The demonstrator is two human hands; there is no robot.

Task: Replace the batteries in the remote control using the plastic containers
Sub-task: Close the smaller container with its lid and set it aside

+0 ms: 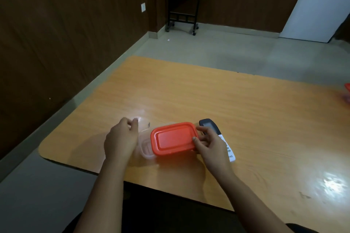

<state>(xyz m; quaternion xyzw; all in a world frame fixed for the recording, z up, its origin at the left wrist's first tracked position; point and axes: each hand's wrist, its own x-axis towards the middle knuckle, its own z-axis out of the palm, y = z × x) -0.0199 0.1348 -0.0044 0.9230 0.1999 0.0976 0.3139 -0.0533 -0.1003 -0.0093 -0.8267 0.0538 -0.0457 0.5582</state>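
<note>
One orange lid (173,138) is pinched by the right hand (209,144); one clear container (145,147) is held by the left hand (121,139); one remote (223,138) is seen

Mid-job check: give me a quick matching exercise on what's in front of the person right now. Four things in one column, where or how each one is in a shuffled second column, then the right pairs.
Things:
1. orange lid
2. clear container
3. remote control
4. second orange item

States:
A. lying on the table, partly hidden behind the right hand
B. cut off by the right edge of the view
C. held by the left hand, uncovered on its left part
D. pinched at its right end by the right hand, shifted off the container

Pairs: 1-D, 2-C, 3-A, 4-B
</note>
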